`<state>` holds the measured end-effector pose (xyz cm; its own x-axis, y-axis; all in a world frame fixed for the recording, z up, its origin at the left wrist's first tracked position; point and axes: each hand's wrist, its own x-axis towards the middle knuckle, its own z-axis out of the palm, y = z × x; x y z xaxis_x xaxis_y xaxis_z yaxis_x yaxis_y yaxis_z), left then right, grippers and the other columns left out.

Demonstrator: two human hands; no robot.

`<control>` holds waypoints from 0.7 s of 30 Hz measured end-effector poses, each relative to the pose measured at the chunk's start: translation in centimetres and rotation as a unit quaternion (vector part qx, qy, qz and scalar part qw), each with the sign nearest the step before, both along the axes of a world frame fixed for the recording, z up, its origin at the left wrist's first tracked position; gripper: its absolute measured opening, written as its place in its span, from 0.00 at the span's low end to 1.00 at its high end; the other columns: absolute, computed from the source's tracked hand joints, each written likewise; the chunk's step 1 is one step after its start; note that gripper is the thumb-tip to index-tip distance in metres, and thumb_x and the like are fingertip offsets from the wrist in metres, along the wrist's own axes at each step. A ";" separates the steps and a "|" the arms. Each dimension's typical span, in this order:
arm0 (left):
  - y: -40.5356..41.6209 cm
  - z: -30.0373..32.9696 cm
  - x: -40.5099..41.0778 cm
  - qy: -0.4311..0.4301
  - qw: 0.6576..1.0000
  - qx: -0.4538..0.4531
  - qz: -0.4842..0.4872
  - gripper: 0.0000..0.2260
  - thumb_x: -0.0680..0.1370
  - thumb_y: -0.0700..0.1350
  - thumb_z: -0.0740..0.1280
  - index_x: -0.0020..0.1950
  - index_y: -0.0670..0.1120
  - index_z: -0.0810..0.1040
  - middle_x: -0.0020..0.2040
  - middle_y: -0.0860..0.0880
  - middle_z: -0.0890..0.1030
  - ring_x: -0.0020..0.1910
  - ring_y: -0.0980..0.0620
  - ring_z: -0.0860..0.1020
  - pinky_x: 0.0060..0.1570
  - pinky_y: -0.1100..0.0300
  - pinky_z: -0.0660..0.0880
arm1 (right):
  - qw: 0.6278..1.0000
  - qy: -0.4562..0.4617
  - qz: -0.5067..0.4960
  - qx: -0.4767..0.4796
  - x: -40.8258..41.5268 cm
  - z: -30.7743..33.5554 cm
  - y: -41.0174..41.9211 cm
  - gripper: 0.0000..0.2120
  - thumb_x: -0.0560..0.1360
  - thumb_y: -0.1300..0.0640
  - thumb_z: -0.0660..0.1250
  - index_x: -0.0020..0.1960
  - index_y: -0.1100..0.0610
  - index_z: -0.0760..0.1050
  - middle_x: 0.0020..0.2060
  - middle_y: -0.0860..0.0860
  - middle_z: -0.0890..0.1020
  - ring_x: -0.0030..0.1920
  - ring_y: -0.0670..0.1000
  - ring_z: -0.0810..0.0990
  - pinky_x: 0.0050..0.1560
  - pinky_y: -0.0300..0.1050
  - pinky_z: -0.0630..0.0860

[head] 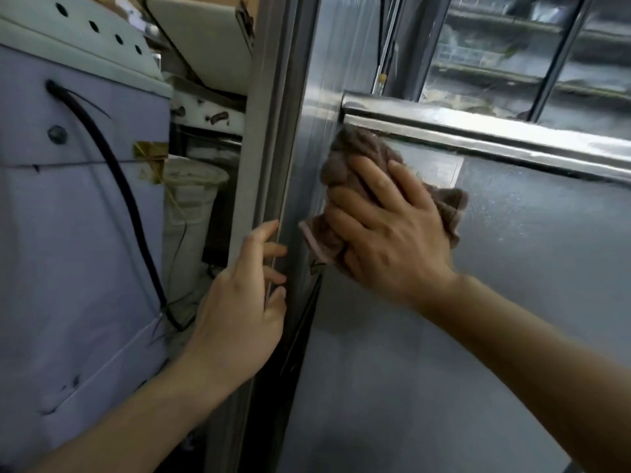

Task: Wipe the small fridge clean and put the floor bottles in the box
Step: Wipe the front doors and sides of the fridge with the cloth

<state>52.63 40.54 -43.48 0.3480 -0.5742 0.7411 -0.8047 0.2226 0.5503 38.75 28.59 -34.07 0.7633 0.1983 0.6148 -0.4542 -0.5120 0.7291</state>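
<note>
The grey fridge panel (478, 302) fills most of the view, and it is being wiped near its upper left corner, just under the steel rail (478, 131) that crosses its top edge. To the left, the fridge's vertical edge strip (263, 165) is seen, and beyond it a pale lilac appliance back (68, 233) with a black cable (116, 172) hanging down it. No floor bottles and no box are shown, so that part of the task is judged not yet begun.

The brown cloth (355, 155) is bunched and pressed flat against the panel by the right hand (386, 233), whose fingers (368, 172) are spread and nearly straight over it, nothing being curled round. The left hand (239, 302) is held at the edge strip with loosely bent fingertips touching or nearly touching it; nothing is gripped.

For the wipe to be done well, even pressure should be kept through the whole palm so the cloth is not dragged out from under the fingers. Overlapping passes are best worked from the rail downward, and the seam under the rail, where grime is likely trapped, should be traced with a folded edge. The fridge can be steadied at the edge strip meanwhile.
</note>
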 end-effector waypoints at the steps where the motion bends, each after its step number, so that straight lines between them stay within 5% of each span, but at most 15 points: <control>1: 0.2 -0.5 0.0 0.002 1.000 0.005 0.006 0.35 0.73 0.34 0.67 0.72 0.55 0.56 0.58 0.60 0.72 0.48 0.62 0.76 0.40 0.74 0.70 | 1.000 0.024 0.000 0.001 0.3 -1.8 -0.1 0.11 0.75 0.49 0.64 0.53 0.52 0.79 0.58 0.52 0.80 0.69 0.60 0.69 0.68 0.59 0.60; 5: 1.8 -2.2 0.2 0.017 1.000 0.014 0.019 0.33 0.73 0.32 0.65 0.72 0.54 0.57 0.61 0.58 0.70 0.49 0.61 0.76 0.41 0.74 0.71 | 0.985 0.160 -0.059 0.021 -0.1 -10.8 0.3 0.15 0.68 0.49 0.69 0.53 0.49 0.80 0.57 0.49 0.81 0.66 0.59 0.73 0.68 0.58 0.58; 10: 3.0 -3.5 -0.7 0.013 0.999 0.026 0.016 0.33 0.73 0.32 0.65 0.72 0.55 0.58 0.60 0.58 0.69 0.50 0.61 0.74 0.41 0.72 0.69 | 0.947 0.300 -0.114 0.013 -2.8 -16.0 1.1 0.24 0.65 0.49 0.64 0.62 0.45 0.77 0.64 0.44 0.77 0.68 0.53 0.71 0.70 0.56 0.54; 16: 1.4 -3.8 -2.4 0.015 0.998 0.059 0.017 0.33 0.73 0.35 0.68 0.73 0.52 0.58 0.64 0.54 0.69 0.52 0.62 0.72 0.46 0.73 0.67 | 0.997 0.052 -0.049 -0.016 -7.3 -5.8 -1.4 0.23 0.75 0.52 0.60 0.70 0.54 0.70 0.65 0.52 0.77 0.70 0.61 0.67 0.69 0.59 0.58; 21: -1.8 -3.8 -5.1 0.010 0.996 0.090 0.022 0.34 0.76 0.47 0.67 0.76 0.47 0.52 0.70 0.44 0.65 0.65 0.47 0.69 0.62 0.49 0.70 | 0.992 -0.113 -0.064 0.009 -8.6 -4.0 -2.5 0.26 0.77 0.49 0.56 0.74 0.54 0.64 0.69 0.54 0.71 0.73 0.61 0.59 0.73 0.59 0.52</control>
